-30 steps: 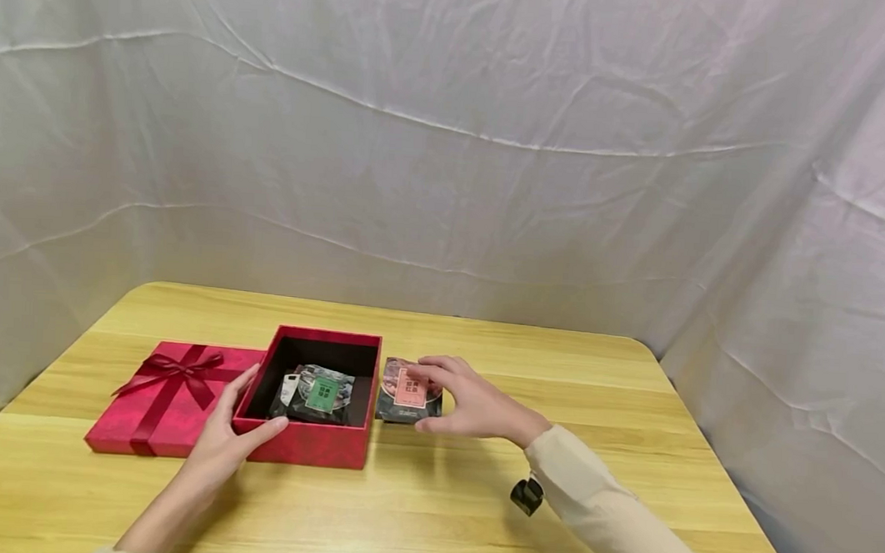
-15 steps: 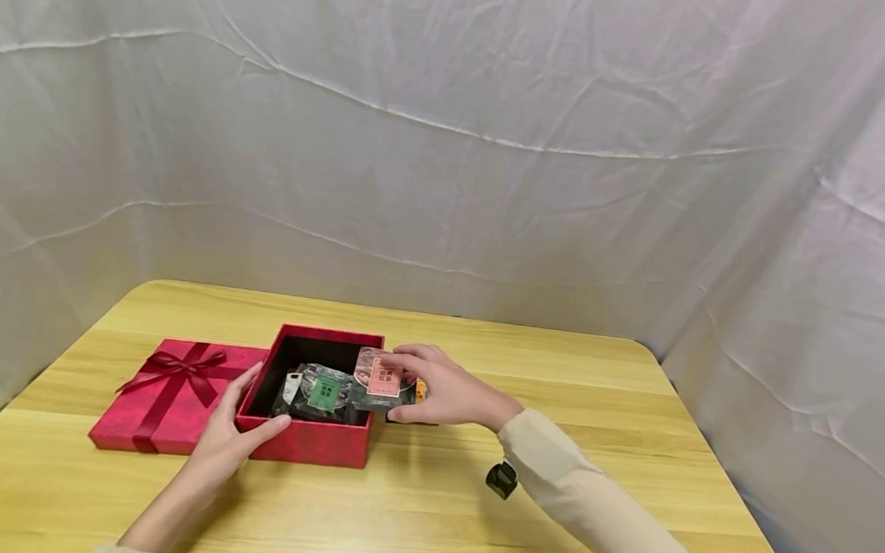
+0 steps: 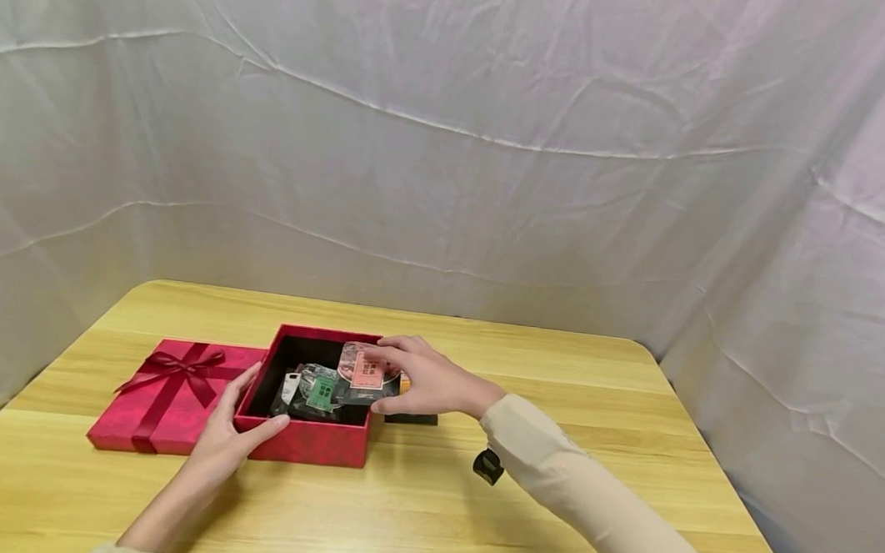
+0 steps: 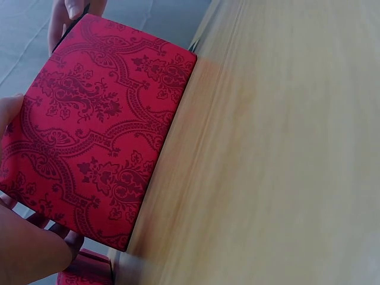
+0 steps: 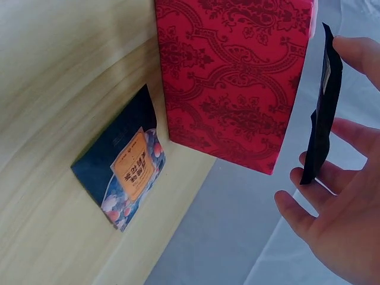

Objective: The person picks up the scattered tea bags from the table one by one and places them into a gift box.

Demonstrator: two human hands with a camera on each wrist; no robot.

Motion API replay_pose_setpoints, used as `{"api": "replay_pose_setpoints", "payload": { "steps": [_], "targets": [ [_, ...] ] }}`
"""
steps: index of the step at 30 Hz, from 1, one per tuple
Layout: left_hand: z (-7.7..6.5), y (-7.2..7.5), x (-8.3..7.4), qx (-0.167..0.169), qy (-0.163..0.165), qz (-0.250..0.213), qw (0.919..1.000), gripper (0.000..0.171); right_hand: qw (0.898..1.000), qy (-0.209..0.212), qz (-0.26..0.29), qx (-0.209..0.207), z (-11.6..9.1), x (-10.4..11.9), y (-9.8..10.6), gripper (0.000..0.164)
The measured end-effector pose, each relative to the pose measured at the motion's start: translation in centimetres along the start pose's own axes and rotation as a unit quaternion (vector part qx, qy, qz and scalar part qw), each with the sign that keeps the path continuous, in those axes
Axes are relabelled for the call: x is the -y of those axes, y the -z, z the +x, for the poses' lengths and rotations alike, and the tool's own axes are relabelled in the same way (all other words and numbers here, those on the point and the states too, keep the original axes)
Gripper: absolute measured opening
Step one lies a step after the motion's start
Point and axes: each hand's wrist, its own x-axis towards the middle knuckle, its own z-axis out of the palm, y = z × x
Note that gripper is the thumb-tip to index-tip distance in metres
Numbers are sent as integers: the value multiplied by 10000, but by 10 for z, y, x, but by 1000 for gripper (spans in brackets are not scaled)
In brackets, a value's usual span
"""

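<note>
My right hand (image 3: 437, 378) pinches a dark sachet with a pink label (image 3: 366, 373) between thumb and fingers, above the right side of an open red box (image 3: 306, 443). In the right wrist view this sachet (image 5: 323, 113) appears edge-on. Inside the box lie a sachet with a green label (image 3: 321, 393) and a partly covered one with a white patch (image 3: 289, 388). My left hand (image 3: 227, 441) holds the box's near left corner, thumb at the front rim and fingers along the left side. Right of the box, an orange-labelled sachet (image 5: 133, 166) lies on the table, mostly hidden in the head view.
A red lid with a dark red ribbon bow (image 3: 181, 396) lies left of the box. All stands on a light wooden table (image 3: 557, 374). Pale cloth (image 3: 449, 143) hangs behind and at the sides. A black device (image 3: 488, 466) hangs at my right wrist.
My right hand has carried the pink-labelled sachet left, from beside the box to over its right side, uncovering the orange-labelled sachet beneath. My left hand stays at the box.
</note>
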Motion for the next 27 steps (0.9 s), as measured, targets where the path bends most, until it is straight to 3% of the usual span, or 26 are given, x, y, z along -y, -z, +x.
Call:
{"api": "replay_pose_setpoints", "payload": {
  "steps": [27],
  "targets": [
    [-1,-1,-2,-19,45,64,10000,85,9964,194,-707,430,37,30,-8,71]
  ]
}}
